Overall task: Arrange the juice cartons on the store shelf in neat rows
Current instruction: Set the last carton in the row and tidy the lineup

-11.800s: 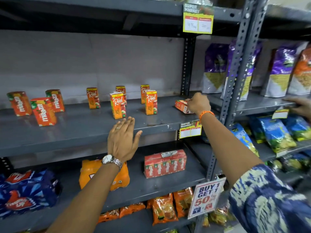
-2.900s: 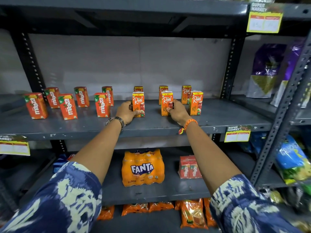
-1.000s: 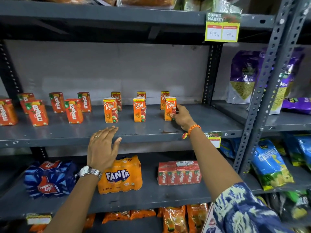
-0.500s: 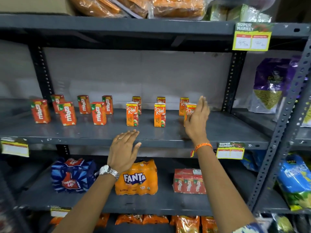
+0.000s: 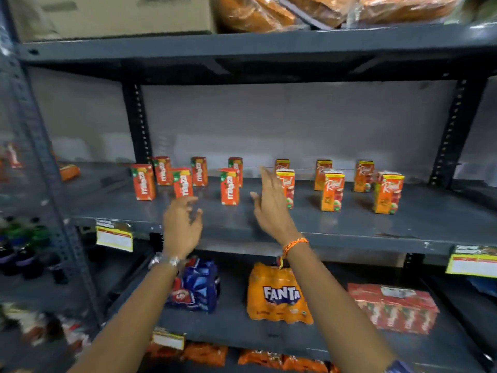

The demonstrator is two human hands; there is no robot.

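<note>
On the grey metal shelf [image 5: 309, 224] stand two groups of small cartons, each in a front and a back row. Several red Maaza cartons [image 5: 229, 186] are on the left, several orange Real cartons [image 5: 332, 191] on the right. My left hand [image 5: 182, 226] hovers open over the shelf's front edge, below a front Maaza carton [image 5: 183, 183]. My right hand [image 5: 271, 208] is raised with fingers spread, partly covering the leftmost front Real carton [image 5: 288, 184]. Neither hand holds anything.
The shelf below carries a blue Thums Up pack [image 5: 197, 288], an orange Fanta pack [image 5: 278, 294] and a red Maaza multipack [image 5: 392, 308]. A cardboard box [image 5: 113, 14] and bagged goods sit above. Dark uprights [image 5: 137, 122] frame the bay; price tags [image 5: 114, 236] hang on the edge.
My right hand has left the rightmost front Real carton and swung left to the gap between the two groups. The left hand rose toward the shelf. The view shifted left.
</note>
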